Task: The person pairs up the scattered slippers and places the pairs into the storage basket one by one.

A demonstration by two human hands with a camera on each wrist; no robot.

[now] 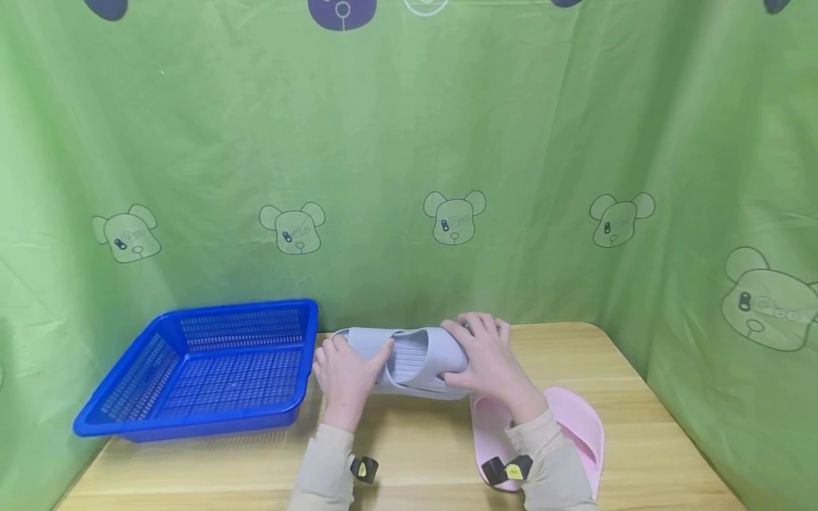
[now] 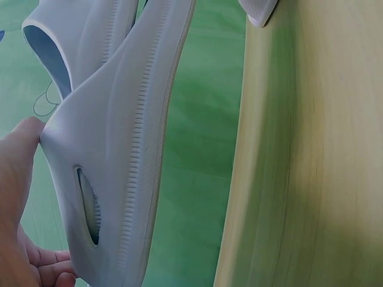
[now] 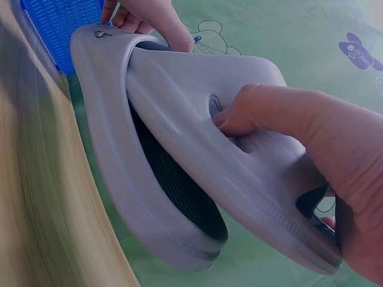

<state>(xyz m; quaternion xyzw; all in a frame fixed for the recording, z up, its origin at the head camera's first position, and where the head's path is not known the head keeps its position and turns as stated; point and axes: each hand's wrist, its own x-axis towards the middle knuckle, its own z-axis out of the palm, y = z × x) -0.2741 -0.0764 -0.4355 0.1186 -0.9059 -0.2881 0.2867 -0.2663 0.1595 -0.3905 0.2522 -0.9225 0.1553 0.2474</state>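
Observation:
Two light grey slippers are held up off the table, their soles partly slid into each other's straps. My left hand [image 1: 345, 376] grips the left slipper [image 2: 114, 137] by its strap, thumb at the strap's edge in the left wrist view. The right slipper [image 3: 179, 101] is in my right hand [image 1: 488, 358], whose thumb pokes into a slot in its strap in the right wrist view. Most of the right hand's other fingers are hidden behind it there. Below my right forearm, pink slippers [image 1: 578, 422] lie on the table, partly covered by the sleeve.
A blue plastic basket [image 1: 198, 427] with mesh sides stands on the left of the wooden table [image 1: 409, 461], close to my left hand. Green curtain [image 1: 383, 270] with bear prints closes off the back and both sides.

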